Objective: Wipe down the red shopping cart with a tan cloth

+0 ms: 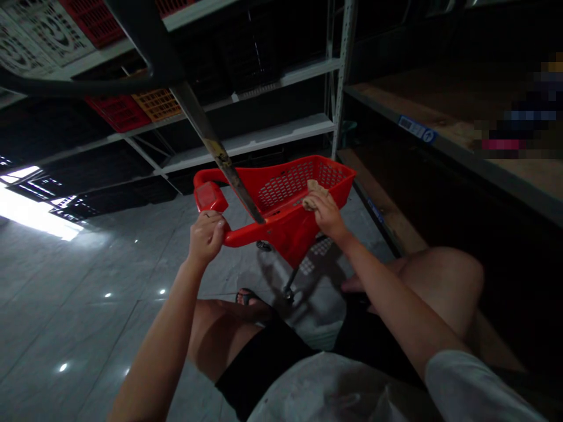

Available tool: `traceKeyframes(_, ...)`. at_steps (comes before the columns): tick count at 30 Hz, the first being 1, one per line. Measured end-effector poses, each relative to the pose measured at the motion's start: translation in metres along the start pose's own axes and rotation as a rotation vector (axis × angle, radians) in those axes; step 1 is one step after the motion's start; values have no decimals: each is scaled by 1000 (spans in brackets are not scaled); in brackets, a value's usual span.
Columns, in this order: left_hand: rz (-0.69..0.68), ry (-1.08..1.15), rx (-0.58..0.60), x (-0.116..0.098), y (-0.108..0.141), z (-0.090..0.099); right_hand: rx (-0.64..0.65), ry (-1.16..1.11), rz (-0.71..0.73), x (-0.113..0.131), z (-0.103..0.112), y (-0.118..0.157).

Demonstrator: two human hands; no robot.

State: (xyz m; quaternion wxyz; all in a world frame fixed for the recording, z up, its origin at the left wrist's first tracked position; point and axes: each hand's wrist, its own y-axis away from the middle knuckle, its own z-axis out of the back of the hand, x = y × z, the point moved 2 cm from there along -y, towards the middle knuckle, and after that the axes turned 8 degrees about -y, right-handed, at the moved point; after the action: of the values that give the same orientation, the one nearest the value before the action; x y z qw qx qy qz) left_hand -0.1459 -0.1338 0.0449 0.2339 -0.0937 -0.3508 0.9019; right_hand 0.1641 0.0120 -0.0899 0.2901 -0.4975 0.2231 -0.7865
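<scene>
A red plastic shopping basket (281, 225) on a wheeled stand stands in front of me, tilted, with mesh-patterned walls. My left hand (206, 237) is wrapped around the basket's red tubular handle (210, 197) at its near left corner. My right hand (326, 214) presses a crumpled beige cloth (313, 194) against the basket's inner rim. A long dark metal pole (215, 146) with a worn patch slants down from above and ends at the basket's near edge. A small caster wheel (264, 245) shows beneath the basket.
Grey metal shelving (250, 143) with stacked red and orange crates (156, 104) rises ahead and left. A wooden shelf (422, 129) with a blue label runs along the right. The grey tile floor (79, 305) shines under my bent knees and a sandalled foot.
</scene>
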Motion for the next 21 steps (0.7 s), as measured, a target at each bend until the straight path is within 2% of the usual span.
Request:
traceKeyframes(2,3,-37,-2,2,3,7,8,51,-29,-19,12,-7)
traceKeyframes(3,7,-77,-45,-1,5,10,8,73,-32,-19,13,-9)
traceKeyframes(5,-7,-163,-185,-17,6,14,17,92,-5,-1,3,-7)
traceKeyframes(7,-101,-212,-269,-44,3,12,46,63,57,33,-20,0)
traceKeyframes(8,-168,-226,-250,-59,-1,6,51,36,83,51,-34,5)
traceKeyframes(10,-255,-262,-116,-85,-13,-11,55,-25,107,81,-57,13)
traceKeyframes(12,-200,-321,37,-99,-28,-33,55,-55,121,92,-70,17)
traceKeyframes(14,-48,-399,164,-99,-39,-54,62,-20,134,82,-71,16)
traceKeyframes(17,157,-552,392,-82,-41,-76,93,117,136,37,-50,8)
traceKeyframes(19,186,-617,502,-70,-35,-82,110,218,109,0,-24,1)
traceKeyframes(21,139,-644,523,-62,-29,-84,123,315,59,-33,4,-7)
